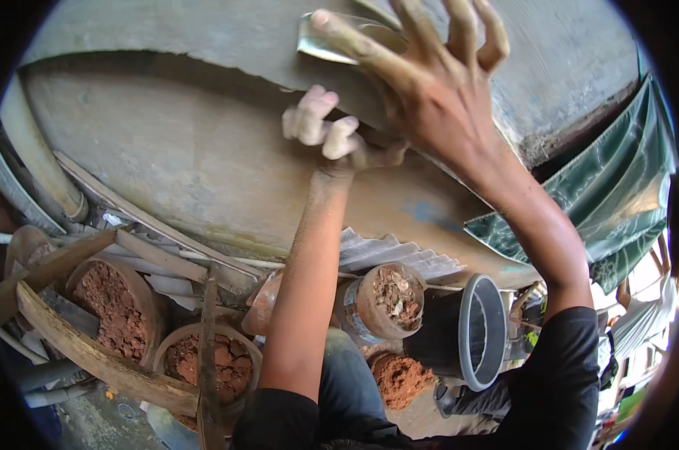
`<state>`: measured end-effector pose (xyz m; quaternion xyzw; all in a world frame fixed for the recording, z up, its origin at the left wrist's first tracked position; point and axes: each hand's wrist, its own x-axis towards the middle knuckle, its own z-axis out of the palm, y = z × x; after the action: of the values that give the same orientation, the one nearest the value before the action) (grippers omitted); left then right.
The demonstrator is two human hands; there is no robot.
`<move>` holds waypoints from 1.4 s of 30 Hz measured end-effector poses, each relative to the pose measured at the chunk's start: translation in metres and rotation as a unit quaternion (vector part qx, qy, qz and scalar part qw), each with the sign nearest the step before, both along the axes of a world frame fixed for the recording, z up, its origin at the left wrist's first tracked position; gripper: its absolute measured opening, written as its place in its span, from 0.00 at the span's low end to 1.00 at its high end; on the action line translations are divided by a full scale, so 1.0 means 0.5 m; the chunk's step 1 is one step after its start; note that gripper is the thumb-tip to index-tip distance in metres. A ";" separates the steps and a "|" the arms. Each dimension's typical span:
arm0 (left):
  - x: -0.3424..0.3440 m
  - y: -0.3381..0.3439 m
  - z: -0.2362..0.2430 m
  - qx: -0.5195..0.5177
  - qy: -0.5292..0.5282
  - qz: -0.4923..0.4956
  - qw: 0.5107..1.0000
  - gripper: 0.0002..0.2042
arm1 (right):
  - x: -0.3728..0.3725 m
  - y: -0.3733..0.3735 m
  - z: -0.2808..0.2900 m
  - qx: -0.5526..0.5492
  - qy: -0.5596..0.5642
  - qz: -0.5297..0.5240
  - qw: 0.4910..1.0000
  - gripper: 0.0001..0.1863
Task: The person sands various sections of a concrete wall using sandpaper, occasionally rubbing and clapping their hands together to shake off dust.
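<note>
The right hand (pixel 441 86), fingers spread and released, is over the smooth grey concrete slab (pixel 227 30), beside a pale, glossy, straight-edged object (pixel 317 46) partly behind its index finger. The dust-whitened left hand (pixel 328 133) curls loosely near the slab's lower edge; whether it grasps anything, I cannot tell.

Lower left: a tub (pixel 153 311) and a second tub (pixel 255 379), each containing red soil (pixel 113 307). A curved plank (pixel 107 356) and a narrow batten (pixel 207 337) cross in front of them. Centre: a rubble-filled pail (pixel 351 311) beside a black bucket (pixel 435 334) with grey rim; red heap (pixel 401 380) on the ground (pixel 422 426) below. Corrugated sheet (pixel 392 255) behind the pail. Right: green tarp (pixel 617 184), creased. Upper left: pale pipe (pixel 43 157).
</note>
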<state>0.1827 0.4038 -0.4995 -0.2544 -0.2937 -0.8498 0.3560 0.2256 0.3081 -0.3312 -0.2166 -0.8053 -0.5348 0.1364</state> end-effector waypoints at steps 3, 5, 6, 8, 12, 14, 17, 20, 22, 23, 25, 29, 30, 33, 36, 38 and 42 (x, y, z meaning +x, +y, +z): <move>-0.026 0.010 -0.023 -0.002 0.025 0.023 0.999 0.32 | 0.119 -0.045 -0.036 -0.032 0.033 -0.056 0.997 0.34; -0.029 0.016 -0.043 -0.008 0.033 0.033 0.999 0.31 | 0.293 -0.085 -0.100 0.018 0.055 -0.113 0.992 0.35; -0.018 0.019 -0.037 -0.032 0.058 0.037 0.997 0.32 | 0.364 -0.162 -0.111 -0.008 0.065 -0.215 0.974 0.34; -0.004 -0.004 0.002 -0.078 0.066 0.048 0.994 0.33 | 0.469 -0.276 -0.157 -0.077 0.080 -0.216 0.970 0.32; -0.026 -0.017 0.006 -0.134 0.075 0.065 0.986 0.40 | 0.493 -0.421 -0.149 -0.254 0.247 -0.158 0.922 0.26; -0.028 -0.029 -0.018 -0.160 0.088 0.041 0.982 0.40 | 0.517 -0.451 -0.160 -0.286 0.324 -0.104 0.896 0.26; -0.019 -0.078 -0.028 -0.219 0.105 0.049 0.969 0.38 | 0.505 -0.479 -0.182 -0.364 0.498 -0.078 0.784 0.20; -0.020 -0.131 -0.023 -0.318 0.106 0.065 0.940 0.37 | 0.484 -0.477 -0.236 -0.397 0.538 -0.044 0.742 0.18; -0.021 -0.163 -0.007 -0.362 0.112 0.077 0.922 0.36 | 0.466 -0.469 -0.266 -0.444 0.571 -0.005 0.691 0.21; -0.021 -0.177 0.001 -0.408 0.097 0.062 0.906 0.36 | 0.460 -0.459 -0.281 -0.468 0.581 0.016 0.666 0.23; -0.016 -0.207 0.036 -0.462 0.084 0.060 0.881 0.37 | 0.451 -0.438 -0.298 -0.477 0.614 0.063 0.626 0.23; -0.007 -0.198 0.145 -0.432 0.063 0.006 0.900 0.39 | 0.427 -0.358 -0.336 -0.462 0.784 0.156 0.384 0.22; -0.006 -0.189 0.172 -0.418 0.113 0.042 0.901 0.38 | 0.422 -0.335 -0.338 -0.433 0.800 0.119 0.397 0.15; 0.000 -0.178 0.244 -0.372 0.237 0.069 0.895 0.37 | 0.392 -0.275 -0.329 -0.347 0.794 0.181 0.465 0.11; -0.007 -0.168 0.273 -0.337 0.344 0.067 0.874 0.35 | 0.361 -0.206 -0.335 -0.252 0.829 0.266 0.423 0.15; -0.014 -0.156 0.268 -0.336 0.383 0.075 0.857 0.34 | 0.358 -0.167 -0.324 -0.168 0.832 0.221 0.481 0.17; -0.016 -0.141 0.256 -0.279 0.402 0.094 0.867 0.32 | 0.373 -0.102 -0.284 -0.025 0.788 0.165 0.593 0.13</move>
<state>0.1746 0.3334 -0.3714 -0.6343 -0.3723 -0.5190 0.4355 0.4119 0.2572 -0.4731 -0.4206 -0.4194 -0.1039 0.7977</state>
